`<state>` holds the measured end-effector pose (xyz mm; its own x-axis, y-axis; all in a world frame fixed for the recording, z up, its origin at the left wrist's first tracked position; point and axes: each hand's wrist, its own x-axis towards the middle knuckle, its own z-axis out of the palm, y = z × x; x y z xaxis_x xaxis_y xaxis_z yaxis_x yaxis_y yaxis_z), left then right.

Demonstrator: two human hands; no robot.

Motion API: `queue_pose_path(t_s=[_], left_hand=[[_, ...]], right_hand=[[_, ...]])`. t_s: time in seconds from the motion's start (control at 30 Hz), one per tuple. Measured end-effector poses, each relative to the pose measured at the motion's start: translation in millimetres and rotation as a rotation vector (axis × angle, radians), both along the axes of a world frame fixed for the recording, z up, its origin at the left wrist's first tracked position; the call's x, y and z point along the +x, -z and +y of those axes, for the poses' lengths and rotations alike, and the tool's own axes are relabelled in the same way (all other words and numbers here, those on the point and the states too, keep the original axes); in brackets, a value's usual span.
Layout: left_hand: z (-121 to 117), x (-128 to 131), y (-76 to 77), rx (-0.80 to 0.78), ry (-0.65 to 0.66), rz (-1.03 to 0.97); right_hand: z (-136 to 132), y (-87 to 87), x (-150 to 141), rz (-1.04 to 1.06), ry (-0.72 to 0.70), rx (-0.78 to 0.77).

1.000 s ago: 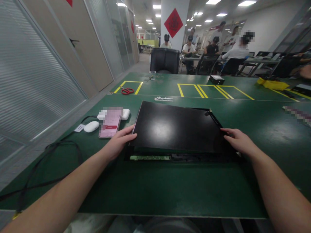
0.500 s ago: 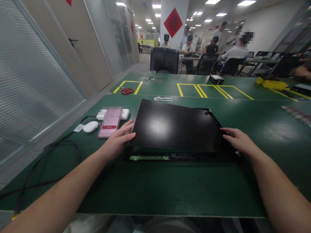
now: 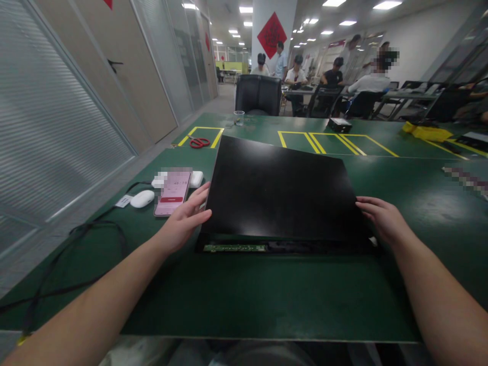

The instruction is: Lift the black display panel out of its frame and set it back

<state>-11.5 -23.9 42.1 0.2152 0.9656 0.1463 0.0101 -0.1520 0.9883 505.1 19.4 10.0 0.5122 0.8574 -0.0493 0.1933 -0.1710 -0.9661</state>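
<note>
A thin, glossy black panel is held tilted in both hands, its far edge higher than its near edge. My left hand grips its left edge between thumb and fingers. At the opposite edge, my right hand pinches the panel in the same way. Beneath it a flat black frame lies on the green table, with only its near strip showing. A narrow green circuit board runs along the left half of that strip. The rest of the frame is hidden under the panel.
Left of my left hand lie a phone, a white rounded device and a black cable. Red-handled scissors, a clear cup and a small black box are farther back. Several people sit or stand beyond a black chair.
The panel's far edge has risen and now covers the frame's far right corner and the white scraps behind it. My right hand has shifted slightly right; my left has barely moved.
</note>
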Motion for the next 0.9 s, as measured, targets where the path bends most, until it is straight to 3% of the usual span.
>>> queue_pose_path(t_s=[0.2,0.43,0.53,0.63,0.77,0.9], left_hand=[[3.2,-4.4,5.2,0.034,-0.039,0.005],[9.1,-8.6,7.9,-0.009,-0.069,-0.066],[6.6,-4.9,8.0,-0.024,-0.048,-0.120],[2.2,2.2,10.7,-0.031,0.001,-0.123],[-1.6,9.1,14.6,-0.027,0.014,-0.095],[0.6,7.1,12.7,-0.139,0.000,-0.169]], right_hand=[[-2.0,-8.0,-3.0,0.264,0.050,0.084],[-13.9,-34.6,-9.0,0.591,-0.007,0.090],[-18.6,-41.6,-10.9,0.697,-0.046,0.239],[-21.7,-43.1,-6.8,0.774,0.037,0.370],[-26.3,-42.0,3.8,0.811,0.064,0.227],[-28.6,-42.7,1.7,0.746,0.037,0.064]])
